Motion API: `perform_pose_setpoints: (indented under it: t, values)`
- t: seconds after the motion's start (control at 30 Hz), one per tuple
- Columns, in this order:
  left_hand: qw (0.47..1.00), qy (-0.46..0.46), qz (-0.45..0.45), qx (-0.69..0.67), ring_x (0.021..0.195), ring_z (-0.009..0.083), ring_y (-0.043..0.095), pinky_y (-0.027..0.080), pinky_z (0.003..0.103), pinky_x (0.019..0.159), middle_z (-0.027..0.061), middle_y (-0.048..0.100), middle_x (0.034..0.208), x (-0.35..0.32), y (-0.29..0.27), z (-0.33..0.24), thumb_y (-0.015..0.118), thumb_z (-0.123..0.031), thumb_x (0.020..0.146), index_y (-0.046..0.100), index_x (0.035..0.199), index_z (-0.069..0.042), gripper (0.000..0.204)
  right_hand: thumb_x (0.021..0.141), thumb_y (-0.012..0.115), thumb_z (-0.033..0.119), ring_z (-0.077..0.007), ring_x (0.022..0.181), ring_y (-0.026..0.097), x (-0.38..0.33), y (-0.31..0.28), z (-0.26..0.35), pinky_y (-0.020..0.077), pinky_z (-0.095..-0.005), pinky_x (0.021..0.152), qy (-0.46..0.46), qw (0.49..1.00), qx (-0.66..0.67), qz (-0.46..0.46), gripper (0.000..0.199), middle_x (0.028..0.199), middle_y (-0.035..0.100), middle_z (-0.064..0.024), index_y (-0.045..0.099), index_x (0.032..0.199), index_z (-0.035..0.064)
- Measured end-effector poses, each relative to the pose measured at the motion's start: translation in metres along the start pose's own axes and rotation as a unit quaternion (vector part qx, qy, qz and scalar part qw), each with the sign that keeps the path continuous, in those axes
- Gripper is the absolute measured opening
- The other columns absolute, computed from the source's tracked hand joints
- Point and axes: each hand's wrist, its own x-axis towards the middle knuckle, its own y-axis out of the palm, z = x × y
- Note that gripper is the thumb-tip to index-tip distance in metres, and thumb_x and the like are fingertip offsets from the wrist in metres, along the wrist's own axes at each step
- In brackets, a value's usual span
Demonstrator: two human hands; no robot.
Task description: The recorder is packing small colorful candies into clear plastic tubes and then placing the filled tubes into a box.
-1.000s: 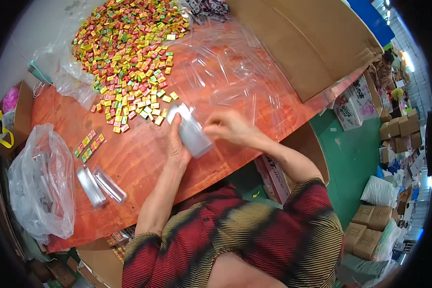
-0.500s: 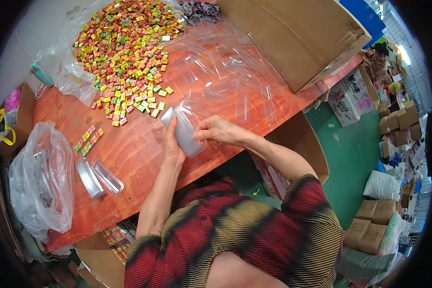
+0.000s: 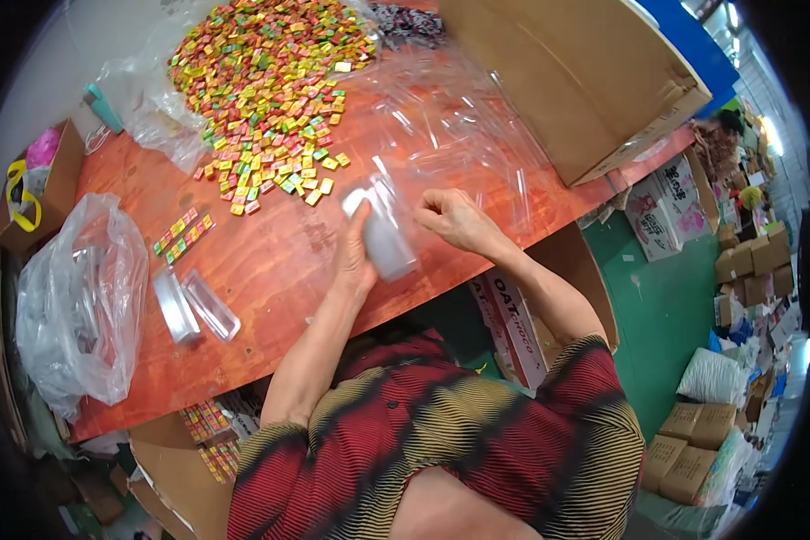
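Head view: at centre, the left hand (image 3: pixel 357 250) grips clear plastic pieces (image 3: pixel 391 241); the right hand (image 3: pixel 459 221) is curled closed beside them. Frame right, a white carton (image 3: pixel 650 227) carries dark writing.

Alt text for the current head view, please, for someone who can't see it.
A person's left hand holds blurred clear plastic packaging over a reddish table, the right hand curled beside it. A heap of small red, yellow and green pieces lies beyond, with a clear plastic bag at the left.
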Motion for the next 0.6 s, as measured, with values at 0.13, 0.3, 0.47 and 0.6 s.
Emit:
perform_pose_setpoints:
  t: [0.13, 0.3, 0.47, 0.6]
  values:
    - [1.000, 0.008, -0.004, 0.004, 0.073, 0.0130, 0.052, 0.045, 0.028, 0.064, 0.0005, 0.051, 0.080, -0.003, -0.007, 0.006, 0.063, -0.027, 0.069, 0.045, 0.099, -0.010, 0.038, 0.070, 0.051, 0.021, -0.0123, 0.049, 0.046, -0.002, 0.022, 0.006, 0.0377, -0.0292, 0.047, -0.038, 0.994, 0.070, 0.072, 0.025, 0.054, 0.050, -0.0116, 0.052, 0.066, -0.0041]
    - [0.989, 0.065, 0.044, 0.124, 0.073, 0.0132, 0.051, 0.045, 0.028, 0.062, 0.0016, 0.049, 0.082, -0.018, -0.008, -0.001, 0.065, -0.033, 0.066, 0.043, 0.100, -0.009, 0.047, 0.074, 0.052, 0.019, -0.0073, 0.047, 0.044, -0.005, 0.027, 0.010, 0.0346, -0.0238, 0.041, 0.006, 0.975, 0.097, 0.198, 0.022, 0.053, 0.050, -0.0020, 0.055, 0.067, -0.0009]
    - [0.991, 0.091, 0.057, 0.084, 0.070, 0.0135, 0.051, 0.046, 0.028, 0.060, 0.0023, 0.051, 0.080, -0.033, -0.005, -0.011, 0.065, -0.027, 0.067, 0.043, 0.099, -0.009, 0.043, 0.075, 0.051, 0.018, -0.0051, 0.046, 0.042, -0.001, 0.032, 0.019, 0.0316, -0.0201, 0.040, 0.066, 0.950, 0.175, 0.249, 0.020, 0.052, 0.048, 0.0007, 0.056, 0.066, 0.0008]
    - [0.997, 0.020, 0.074, 0.019, 0.069, 0.0132, 0.052, 0.045, 0.028, 0.060, 0.0028, 0.052, 0.081, -0.030, -0.012, 0.001, 0.063, -0.027, 0.066, 0.046, 0.095, -0.010, 0.038, 0.073, 0.051, 0.016, -0.0059, 0.046, 0.042, 0.003, 0.036, 0.019, 0.0321, -0.0214, 0.040, 0.081, 0.945, 0.186, 0.258, 0.018, 0.052, 0.047, 0.0021, 0.054, 0.065, 0.0004]
